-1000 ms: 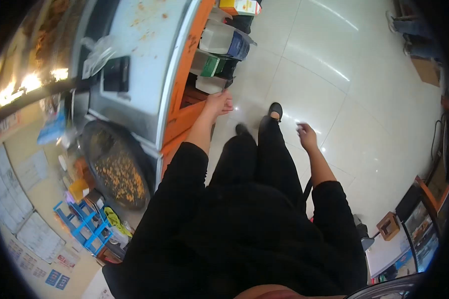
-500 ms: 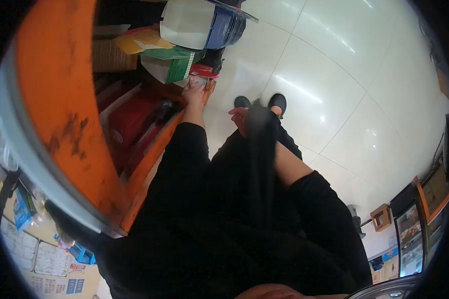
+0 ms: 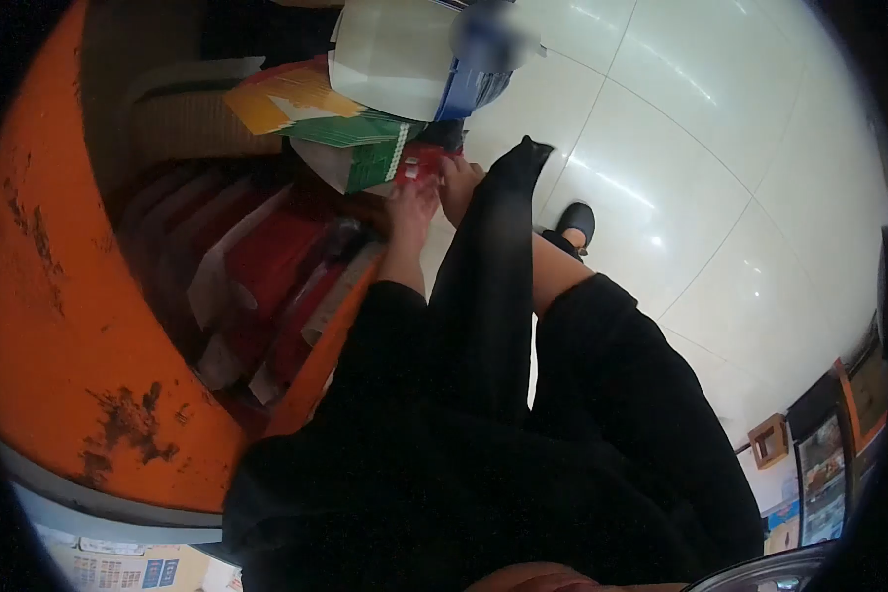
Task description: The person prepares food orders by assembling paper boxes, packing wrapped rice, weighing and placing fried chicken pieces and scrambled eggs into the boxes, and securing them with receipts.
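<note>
Low at the orange shelf's front corner, my left hand (image 3: 411, 207) has its fingers bent onto the near side of a red packet (image 3: 426, 163). At its right end, my right hand (image 3: 457, 187) is curled round the edge, partly hidden behind the black garment (image 3: 503, 217) that hangs down in front. Both hands appear to grip the packet; its contents cannot be made out. Just above and left of my hands stand green flat cartons (image 3: 373, 166) in a stack. Yellow-orange cartons (image 3: 288, 97) lie behind them.
A white and blue stack (image 3: 390, 59) juts out over the floor side. Red packages (image 3: 276, 252) fill the orange shelf's (image 3: 99, 296) lower compartment at left. One black shoe (image 3: 575, 223) stands on the tiled floor (image 3: 681, 178). A small wooden frame (image 3: 769, 440) is far right.
My right hand has moved from over my legs to the red packet, beside my left. My left hand has shifted from the shelf's edge onto the packet. The view has moved closer to the shelf.
</note>
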A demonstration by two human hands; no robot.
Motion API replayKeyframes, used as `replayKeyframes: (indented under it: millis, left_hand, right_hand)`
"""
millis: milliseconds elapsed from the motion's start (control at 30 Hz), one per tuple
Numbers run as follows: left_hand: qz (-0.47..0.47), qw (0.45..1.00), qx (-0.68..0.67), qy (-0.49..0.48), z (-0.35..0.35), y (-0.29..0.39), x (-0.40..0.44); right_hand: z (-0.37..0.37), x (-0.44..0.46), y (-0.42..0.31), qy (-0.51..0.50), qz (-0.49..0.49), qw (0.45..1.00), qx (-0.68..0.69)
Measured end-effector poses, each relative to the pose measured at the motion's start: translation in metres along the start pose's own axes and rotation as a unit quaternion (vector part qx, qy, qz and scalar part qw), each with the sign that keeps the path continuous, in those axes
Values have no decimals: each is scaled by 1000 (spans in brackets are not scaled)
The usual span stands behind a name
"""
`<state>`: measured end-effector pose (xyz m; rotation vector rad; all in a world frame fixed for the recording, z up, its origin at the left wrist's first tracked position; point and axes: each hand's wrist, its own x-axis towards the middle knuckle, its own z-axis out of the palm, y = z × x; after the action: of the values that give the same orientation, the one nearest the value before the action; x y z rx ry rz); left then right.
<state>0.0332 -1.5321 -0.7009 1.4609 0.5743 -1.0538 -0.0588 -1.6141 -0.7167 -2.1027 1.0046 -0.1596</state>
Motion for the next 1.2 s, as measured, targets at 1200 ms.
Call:
replayKeyframes:
  millis: [1200]
  left_hand:
    - [35,976,173,130,-1,4,-267]
  right_hand:
    - [-59,-33,-3,19,-94,943,319]
